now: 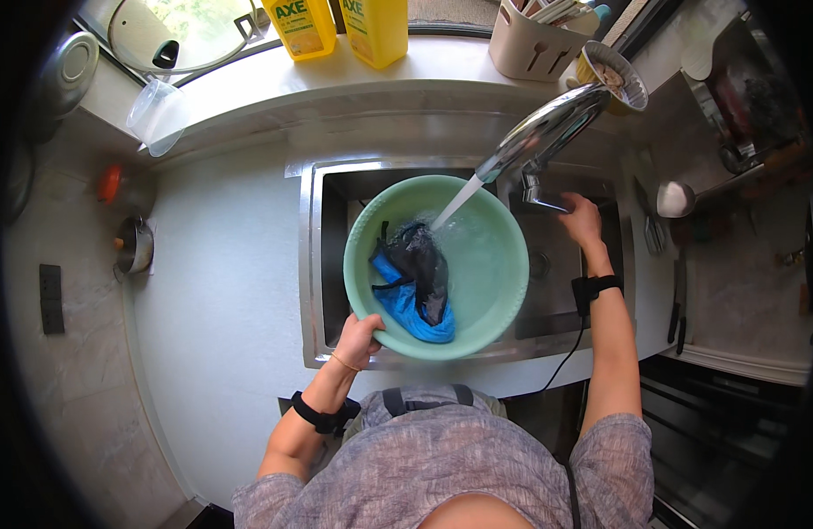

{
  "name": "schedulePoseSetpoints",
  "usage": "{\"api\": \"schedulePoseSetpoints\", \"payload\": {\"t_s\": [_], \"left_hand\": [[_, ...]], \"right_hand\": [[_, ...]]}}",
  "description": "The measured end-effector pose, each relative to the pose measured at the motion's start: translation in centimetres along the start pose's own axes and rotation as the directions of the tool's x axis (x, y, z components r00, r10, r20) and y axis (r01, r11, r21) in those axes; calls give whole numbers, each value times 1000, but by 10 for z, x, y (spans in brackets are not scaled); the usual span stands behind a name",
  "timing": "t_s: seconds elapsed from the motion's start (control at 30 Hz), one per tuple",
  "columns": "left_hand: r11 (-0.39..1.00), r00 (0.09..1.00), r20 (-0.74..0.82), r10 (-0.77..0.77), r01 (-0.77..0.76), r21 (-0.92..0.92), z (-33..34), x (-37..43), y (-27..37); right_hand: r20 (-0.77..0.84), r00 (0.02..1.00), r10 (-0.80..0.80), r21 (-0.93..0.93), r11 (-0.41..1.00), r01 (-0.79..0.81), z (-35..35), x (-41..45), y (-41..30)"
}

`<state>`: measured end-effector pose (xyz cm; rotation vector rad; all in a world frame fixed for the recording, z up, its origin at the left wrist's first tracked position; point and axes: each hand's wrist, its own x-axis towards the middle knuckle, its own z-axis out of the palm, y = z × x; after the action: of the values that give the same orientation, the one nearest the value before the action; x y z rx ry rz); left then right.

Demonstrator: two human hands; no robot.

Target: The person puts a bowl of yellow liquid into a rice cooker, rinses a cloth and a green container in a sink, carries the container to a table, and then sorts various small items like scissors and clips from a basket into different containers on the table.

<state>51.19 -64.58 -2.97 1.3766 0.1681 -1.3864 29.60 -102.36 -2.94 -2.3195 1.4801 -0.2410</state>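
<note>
A round green plastic basin (492,264) rests over the left part of a double stainless steel sink (310,264). Blue and black fabric (406,307) lies wet in its left half. From the chrome faucet (532,132), water runs down into the basin beside the cloth. My left hand (359,340) grips the basin's rim at the lower left, thumb over the edge. At the right, my right hand (581,217) has its fingers on the faucet's lever handle (548,203), over the right sink bowl.
Two yellow detergent bottles (376,33), a utensil holder (525,49) and a clear plastic cup (158,116) stand on the window ledge. A small pot (136,244) is at the left wall. Knives (677,317) and a ladle (674,200) are at the right.
</note>
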Motion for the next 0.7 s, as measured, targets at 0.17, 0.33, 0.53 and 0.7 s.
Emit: {"api": "schedulePoseSetpoints", "payload": {"t_s": [0.17,0.33,0.53,0.7], "left_hand": [[1000,999,-28,-22,22,-2,-4,4,1],[1000,1000,-24,-7,7,25,-6,0,3],[996,999,-3,42,-41,74,-4,-15,9],[992,996,52,70,-75,105,12,-36,13]], "right_hand": [[149,989,24,-36,999,-18,-14,10,1],[133,991,-30,19,999,28,-21,38,20],[-142,985,95,486,874,-14,16,12,33],[239,956,170,949,166,-267,6,-129,-34]]}}
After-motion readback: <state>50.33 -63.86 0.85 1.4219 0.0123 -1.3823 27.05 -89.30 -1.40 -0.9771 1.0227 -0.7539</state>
